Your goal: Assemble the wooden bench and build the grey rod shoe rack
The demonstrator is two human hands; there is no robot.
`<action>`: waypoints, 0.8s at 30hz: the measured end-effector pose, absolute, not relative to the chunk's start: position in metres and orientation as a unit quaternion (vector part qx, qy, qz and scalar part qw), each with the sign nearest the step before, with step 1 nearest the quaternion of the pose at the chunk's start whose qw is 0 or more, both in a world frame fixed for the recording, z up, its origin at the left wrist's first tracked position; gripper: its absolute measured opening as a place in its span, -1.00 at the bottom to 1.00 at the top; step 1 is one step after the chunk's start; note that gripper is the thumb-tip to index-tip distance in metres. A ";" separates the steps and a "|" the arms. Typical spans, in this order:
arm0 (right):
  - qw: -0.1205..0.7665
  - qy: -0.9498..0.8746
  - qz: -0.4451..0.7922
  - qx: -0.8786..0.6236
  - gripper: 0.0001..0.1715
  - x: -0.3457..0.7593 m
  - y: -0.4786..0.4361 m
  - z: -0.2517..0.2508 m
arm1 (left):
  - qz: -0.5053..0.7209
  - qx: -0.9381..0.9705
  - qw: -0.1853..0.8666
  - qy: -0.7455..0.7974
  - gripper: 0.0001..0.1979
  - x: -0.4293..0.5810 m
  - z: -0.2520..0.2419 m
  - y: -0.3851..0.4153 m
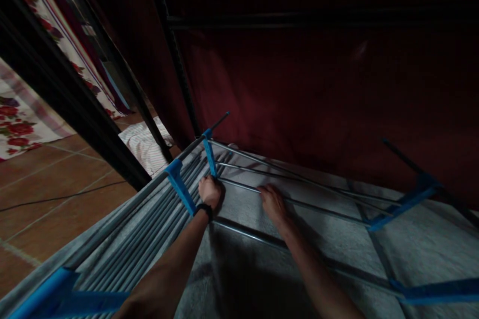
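A rack frame of grey metal tubes (254, 234) with blue plastic brackets lies on a grey surface. My left hand (210, 192), with a dark band at the wrist, is closed at the lower end of a blue bracket (210, 154), where a tube joins it. Further right, my right hand (272, 200) has its fingers wrapped round the thin metal tube (318, 208) that runs from that bracket to another blue bracket (404, 209) on the right.
Several loose grey tubes (149, 229) lie side by side at the left. Dark metal posts (71, 79) and a dark red cloth (299, 99) stand behind. Beyond them are a floral curtain (22, 124), striped cloth (144, 147) and a cable on the tiled floor (56, 174).
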State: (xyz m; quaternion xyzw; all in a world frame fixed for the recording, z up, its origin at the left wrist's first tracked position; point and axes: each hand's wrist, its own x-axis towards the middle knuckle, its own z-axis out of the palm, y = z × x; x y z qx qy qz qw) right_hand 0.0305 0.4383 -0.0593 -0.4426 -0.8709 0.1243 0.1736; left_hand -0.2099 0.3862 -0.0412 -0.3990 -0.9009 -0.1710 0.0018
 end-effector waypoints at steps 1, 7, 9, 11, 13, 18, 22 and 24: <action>0.175 -0.870 0.126 -0.444 -0.54 0.031 0.438 -0.059 | -0.168 -0.406 -0.001 -0.898 -0.74 -0.210 -0.040 0.387; 0.179 -0.866 0.129 -0.448 -0.55 0.039 0.435 -0.056 | -0.183 -0.410 -0.010 -0.894 -0.75 -0.203 -0.034 0.384; 0.179 -0.865 0.130 -0.451 -0.54 0.041 0.434 -0.053 | -0.196 -0.408 -0.012 -0.892 -0.74 -0.200 -0.028 0.382; 0.182 -0.862 0.132 -0.455 -0.54 0.041 0.435 -0.049 | -0.216 -0.405 -0.012 -0.888 -0.71 -0.198 -0.022 0.381; 0.186 -0.859 0.137 -0.456 -0.54 0.042 0.436 -0.045 | -0.235 -0.403 -0.009 -0.885 -0.67 -0.197 -0.016 0.381; 0.193 -0.855 0.159 -0.454 -0.53 0.046 0.439 -0.046 | -0.247 -0.419 -0.046 -0.872 -0.67 -0.196 -0.017 0.381; 0.178 -0.857 0.146 -0.462 -0.56 0.051 0.438 -0.056 | -0.230 -0.413 -0.062 -0.879 -0.74 -0.194 -0.030 0.382; 0.174 -0.858 0.138 -0.464 -0.57 0.053 0.438 -0.060 | -0.224 -0.412 -0.059 -0.881 -0.76 -0.194 -0.036 0.384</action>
